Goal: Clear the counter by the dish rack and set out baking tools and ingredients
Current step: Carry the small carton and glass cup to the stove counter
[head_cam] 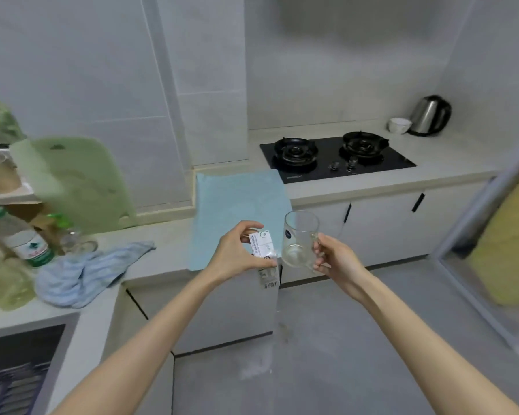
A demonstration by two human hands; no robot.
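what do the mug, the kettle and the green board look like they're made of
Mug: clear glass, glossy; the cabinet behind shows straight through it. Kettle: likely stainless steel, shiny, with bright reflections on its body; handle and base look like black plastic. Green board: probably plastic, matte and evenly pale green, though blur leaves it open.

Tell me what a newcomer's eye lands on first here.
Centre foreground: a clear glass mug held by its handle in the right hand, beside a clear plastic packet with a white label pinched in the left hand. Behind them, a light blue rectangular mat lies on the pale counter, and a black two-burner gas hob sits further right.
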